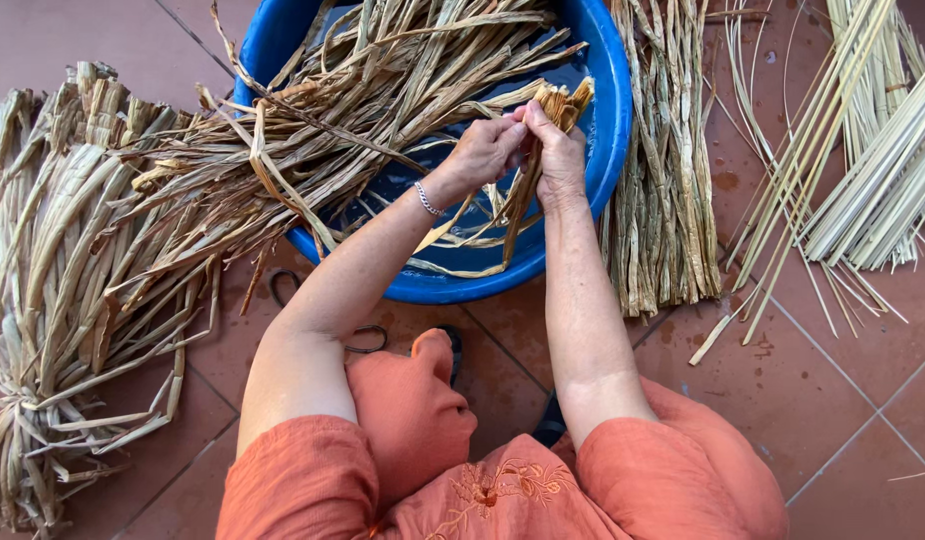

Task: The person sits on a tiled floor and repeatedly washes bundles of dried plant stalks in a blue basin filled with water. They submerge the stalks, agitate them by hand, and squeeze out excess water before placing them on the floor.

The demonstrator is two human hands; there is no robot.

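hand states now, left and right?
Left hand: closed, pinching the dried leaf strips.
Right hand: closed on the same strips, over the blue basin.

We see only floor (833,400), no walls or windows. It's square terracotta-red tiles with thin pale grout lines running diagonally across the frame. Tiles look matte, a few dark stains and specks at upper right and lower right. Light is soft, even daylight, no hard shadows. Lower right of the frame shows the most bare tile; a smaller bare patch sits at upper left. A stray pale sliver (913,476) lies on the tile at far lower right.
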